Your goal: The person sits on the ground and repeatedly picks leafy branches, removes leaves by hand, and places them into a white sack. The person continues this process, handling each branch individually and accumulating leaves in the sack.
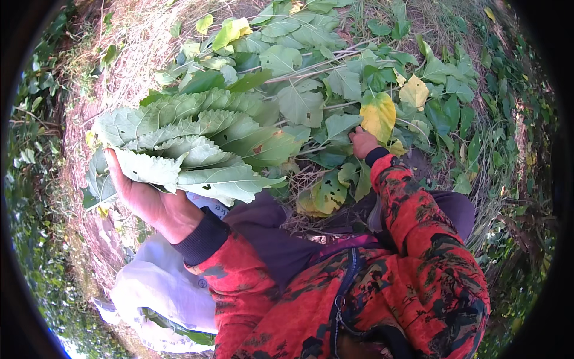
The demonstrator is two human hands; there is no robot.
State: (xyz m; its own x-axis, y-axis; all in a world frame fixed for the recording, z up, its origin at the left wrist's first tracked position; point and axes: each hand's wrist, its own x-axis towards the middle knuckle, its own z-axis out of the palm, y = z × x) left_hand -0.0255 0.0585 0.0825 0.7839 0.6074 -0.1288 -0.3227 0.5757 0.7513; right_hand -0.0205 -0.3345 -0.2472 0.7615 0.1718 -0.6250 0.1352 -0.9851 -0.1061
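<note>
A thick bundle of large green toothed leaves (pixel 202 143) rests in my left hand (pixel 152 202), with the thumb along its left edge; the other fingers are hidden beneath. Some leaves in the bundle have holes and a brown spot. My right hand (pixel 363 142) reaches into cut leafy branches (pixel 309 67) on the ground, its fingertips at a green leaf just left of a yellow leaf (pixel 378 116). Whether those fingers pinch a leaf or stem cannot be told. Below the right hand lies a yellow-green leaf with dark holes (pixel 329 193).
A white woven plastic sack (pixel 166 287) with green leaves in its opening stands at the lower left, beside my left arm. Dry grass (pixel 125 58) covers the ground around the branches. Leafy plants (pixel 36 179) line both sides. My bent knees are close below the branches.
</note>
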